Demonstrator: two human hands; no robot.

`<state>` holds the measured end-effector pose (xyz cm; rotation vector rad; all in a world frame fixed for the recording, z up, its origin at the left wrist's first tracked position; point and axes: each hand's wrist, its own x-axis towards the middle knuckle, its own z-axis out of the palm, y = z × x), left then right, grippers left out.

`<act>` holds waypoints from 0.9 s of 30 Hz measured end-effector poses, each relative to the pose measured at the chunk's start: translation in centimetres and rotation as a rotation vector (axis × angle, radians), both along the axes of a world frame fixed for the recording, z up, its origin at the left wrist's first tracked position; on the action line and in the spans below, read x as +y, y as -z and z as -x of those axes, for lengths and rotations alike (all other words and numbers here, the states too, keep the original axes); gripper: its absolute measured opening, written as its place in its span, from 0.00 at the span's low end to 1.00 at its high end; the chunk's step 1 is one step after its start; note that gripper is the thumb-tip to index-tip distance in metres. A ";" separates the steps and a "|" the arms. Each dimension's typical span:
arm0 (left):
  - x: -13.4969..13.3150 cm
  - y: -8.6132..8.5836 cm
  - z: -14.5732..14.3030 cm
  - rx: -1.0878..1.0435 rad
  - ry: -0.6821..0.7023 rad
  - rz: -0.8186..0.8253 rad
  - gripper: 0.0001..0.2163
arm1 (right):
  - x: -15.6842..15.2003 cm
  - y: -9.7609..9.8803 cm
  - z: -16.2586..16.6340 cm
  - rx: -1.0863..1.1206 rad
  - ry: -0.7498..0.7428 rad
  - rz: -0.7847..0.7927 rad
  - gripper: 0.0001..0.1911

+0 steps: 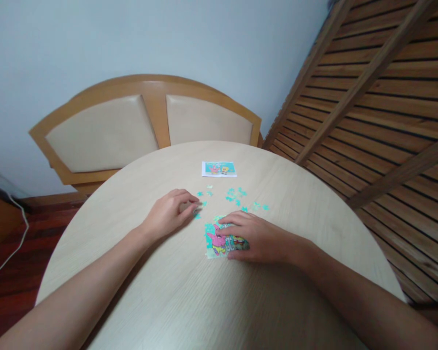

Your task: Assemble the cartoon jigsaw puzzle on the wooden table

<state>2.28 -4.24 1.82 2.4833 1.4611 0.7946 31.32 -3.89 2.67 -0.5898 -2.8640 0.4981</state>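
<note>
A partly assembled jigsaw puzzle with a pink starfish and a yellow sponge character lies flat on the round table. Over its right side rests my right hand, fingers spread and touching the picture, hiding part of it. To the upper left of the puzzle, my left hand is curled, with thumb and fingertips drawn together at a small puzzle piece; the fingertips partly hide it. Loose teal puzzle pieces lie scattered beyond both hands, some close to the left fingertips.
A small reference picture of the same characters lies farther back on the table. Behind the table stands a wooden bench with padded back panels. A slatted wooden panel leans on the right, and a white cable hangs at left.
</note>
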 end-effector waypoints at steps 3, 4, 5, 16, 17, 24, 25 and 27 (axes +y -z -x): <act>0.7 1.0 0.4 0.019 0.024 -0.023 0.13 | 0.0 0.0 0.1 -0.001 0.003 -0.002 0.26; 0.9 1.4 0.3 0.030 0.039 -0.034 0.13 | 0.0 0.0 0.1 -0.001 0.006 -0.002 0.26; 1.0 1.8 0.0 0.043 0.055 -0.043 0.14 | 0.0 0.0 0.1 -0.001 0.008 -0.002 0.26; 0.7 1.7 -0.6 0.123 0.218 -0.004 0.12 | 0.1 0.2 -0.1 0.015 0.009 0.020 0.26; 0.8 1.6 -0.4 0.120 0.227 0.000 0.12 | 0.1 0.2 -0.1 0.014 0.009 0.022 0.26; 1.5 2.4 1.5 0.167 0.079 -0.058 0.16 | 0.7 -0.1 -0.4 0.012 0.025 0.019 0.26; 1.6 2.6 1.8 0.176 0.041 -0.057 0.18 | 1.1 -0.1 -0.7 0.016 0.052 0.006 0.26; 1.7 3.2 2.1 0.195 -0.045 -0.024 0.23 | 2.3 0.4 -1.8 0.034 0.154 -0.034 0.26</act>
